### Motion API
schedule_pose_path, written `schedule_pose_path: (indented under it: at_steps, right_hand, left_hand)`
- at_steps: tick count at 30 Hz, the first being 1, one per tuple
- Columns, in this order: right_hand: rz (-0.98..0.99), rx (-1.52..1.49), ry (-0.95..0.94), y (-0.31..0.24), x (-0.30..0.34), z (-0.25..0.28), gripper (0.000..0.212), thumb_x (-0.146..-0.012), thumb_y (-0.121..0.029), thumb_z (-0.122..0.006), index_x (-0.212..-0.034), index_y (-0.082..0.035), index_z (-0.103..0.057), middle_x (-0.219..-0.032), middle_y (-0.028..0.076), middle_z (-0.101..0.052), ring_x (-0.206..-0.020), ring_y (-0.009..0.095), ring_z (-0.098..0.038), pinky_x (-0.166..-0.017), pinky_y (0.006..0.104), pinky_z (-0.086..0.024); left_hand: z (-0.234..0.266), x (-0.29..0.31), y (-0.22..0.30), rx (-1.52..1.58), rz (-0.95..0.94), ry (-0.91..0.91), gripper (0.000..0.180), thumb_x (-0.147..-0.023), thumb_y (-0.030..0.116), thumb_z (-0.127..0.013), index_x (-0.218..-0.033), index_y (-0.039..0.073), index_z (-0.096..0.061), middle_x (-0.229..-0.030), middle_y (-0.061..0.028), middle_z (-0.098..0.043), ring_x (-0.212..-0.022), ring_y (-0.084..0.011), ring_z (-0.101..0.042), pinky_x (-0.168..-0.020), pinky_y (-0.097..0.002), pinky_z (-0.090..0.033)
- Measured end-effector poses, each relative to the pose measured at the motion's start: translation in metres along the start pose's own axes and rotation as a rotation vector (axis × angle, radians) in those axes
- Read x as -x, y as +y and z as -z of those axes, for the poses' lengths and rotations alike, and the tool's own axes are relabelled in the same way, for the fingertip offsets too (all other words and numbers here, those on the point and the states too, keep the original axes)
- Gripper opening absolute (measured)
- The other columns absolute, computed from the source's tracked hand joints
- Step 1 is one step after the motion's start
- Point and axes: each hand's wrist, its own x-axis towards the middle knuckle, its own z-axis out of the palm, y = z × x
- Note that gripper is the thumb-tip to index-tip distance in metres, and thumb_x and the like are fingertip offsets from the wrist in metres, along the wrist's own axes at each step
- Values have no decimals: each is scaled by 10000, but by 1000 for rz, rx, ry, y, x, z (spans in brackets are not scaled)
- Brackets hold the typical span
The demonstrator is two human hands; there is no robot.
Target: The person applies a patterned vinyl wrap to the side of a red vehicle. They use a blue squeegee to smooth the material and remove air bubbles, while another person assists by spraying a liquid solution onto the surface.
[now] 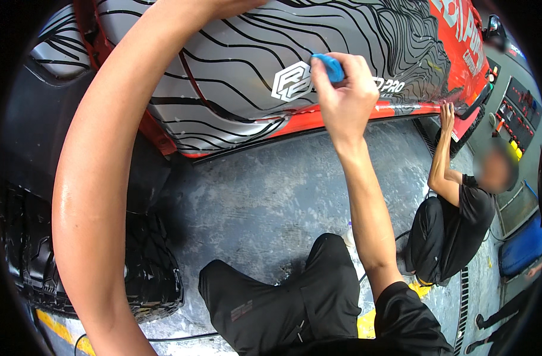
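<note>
Right hand (354, 94) pinches a blue pad (332, 67) at the logo (287, 83) on the car (238, 71). Left hand (241, 6), over the car, is mostly cropped; its grip cannot be told.

right sleeve (407, 320): short, black | trousers (283, 299): black | thigh marking (242, 311): small, grey

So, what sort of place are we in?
Most likely a vehicle workshop: a vehicle with wavy black graphics fills the upper view, a tool board hangs at right, and a slotted drain crosses the floor.
</note>
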Motion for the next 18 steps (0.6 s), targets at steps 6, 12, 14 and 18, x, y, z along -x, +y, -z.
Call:
schedule_pose_path:
  at_steps: [6, 12, 14, 18]
  right_hand:
    - [238, 22, -112, -1, 14, -3, 200, -869, -63, -872, -1024, -29, -750, -838, 92, -650, -715, 233, -661, -628, 337, -537]
    - [105, -49, -138, -2, 27, -3, 170, -865, -51, -880, -973, -19, -753, -861, 98, -659, -720, 216, -662, -636, 341, -538]
    - [-27, -41, -83, 0, 23, -2, 168, -865, -52, -879, -967, -21, -749, -857, 100, -653, -714, 214, -657, -630, 343, -533]
    - [110, 7, -166, -5, 26, 0, 187, -854, -61, -840, -998, -24, -727, -932, 136, -662, -768, 318, -710, -670, 406, -584]
  left_hand:
    - [2, 2, 0, 41, -2, -5, 515, -1132, 412, -471, -1488, 54, -576, -1627, -175, -505, -1596, -288, -386, -1363, -504, -201]
    - [4, 2, 0, 51, 0, -18, 501, -1129, 407, -482, -1471, 54, -583, -1616, -168, -508, -1588, -290, -394, -1359, -504, -209]
    - [3, 2, 0, 29, -11, -5, 499, -1129, 406, -482, -1469, 54, -582, -1612, -167, -509, -1587, -291, -393, -1359, -504, -209]
    - [-1, 4, 5, 23, -6, 5, 504, -1131, 408, -475, -1478, 56, -575, -1611, -166, -508, -1588, -288, -390, -1360, -504, -206]
